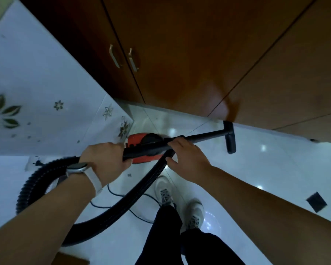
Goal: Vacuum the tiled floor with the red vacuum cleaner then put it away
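1. Gripping the black wand (pixel 204 135) near its rear end, the left hand (pixel 105 161) is curled tight around the thick handle part; a watch (pixel 77 168) with a pale strap sits on that wrist.
2. The right hand (pixel 185 161) holds the wand further forward, fingers wrapped over the top and thumb underneath.
3. The wand runs up and to the right to the black floor head (pixel 230 137), which lies on the tiled floor (pixel 266 169) close to the foot of the wooden cupboard (pixel 199 64).
4. The red vacuum cleaner (pixel 141 144) sits on the floor just behind the hands, beside the patterned wall (pixel 36 83).
5. Its ribbed hose (pixel 122 203) loops down to the left, and a thin cord (pixel 122 196) trails near two pale shoes (pixel 165 192).
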A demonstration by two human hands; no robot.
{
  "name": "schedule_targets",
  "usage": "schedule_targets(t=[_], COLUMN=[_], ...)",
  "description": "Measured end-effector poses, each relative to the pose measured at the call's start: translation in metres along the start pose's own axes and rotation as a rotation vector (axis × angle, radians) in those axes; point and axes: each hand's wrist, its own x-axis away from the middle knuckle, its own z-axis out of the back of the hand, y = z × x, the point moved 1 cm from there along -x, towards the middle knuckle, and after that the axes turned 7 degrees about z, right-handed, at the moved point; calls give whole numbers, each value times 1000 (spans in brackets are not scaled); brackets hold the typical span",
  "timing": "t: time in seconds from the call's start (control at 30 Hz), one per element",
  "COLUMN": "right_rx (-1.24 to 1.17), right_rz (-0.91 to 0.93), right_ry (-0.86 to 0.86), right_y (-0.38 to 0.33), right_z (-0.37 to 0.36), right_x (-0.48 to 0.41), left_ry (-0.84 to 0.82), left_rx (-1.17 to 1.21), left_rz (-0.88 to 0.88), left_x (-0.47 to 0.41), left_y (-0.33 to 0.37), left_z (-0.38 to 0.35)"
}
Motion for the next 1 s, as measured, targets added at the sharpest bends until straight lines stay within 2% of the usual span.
schedule_targets(t=[0.23, 0.47, 0.73, 1.0], right_rx=[39, 71, 108, 276], right_rz=[0, 4, -54, -105], right_ry=[21, -28, 153, 157], right_y=[1, 3, -4, -15], right_z=[47, 73, 98, 129], right_x=[77, 134, 169, 200], left_ry=[16, 41, 55, 66], left_rx=[-94, -71, 102, 215], left_rz=[-37, -73, -147, -264], left_x=[67, 111, 136, 152], left_y=[30, 49, 84, 84], left_z=[66, 123, 145, 163])
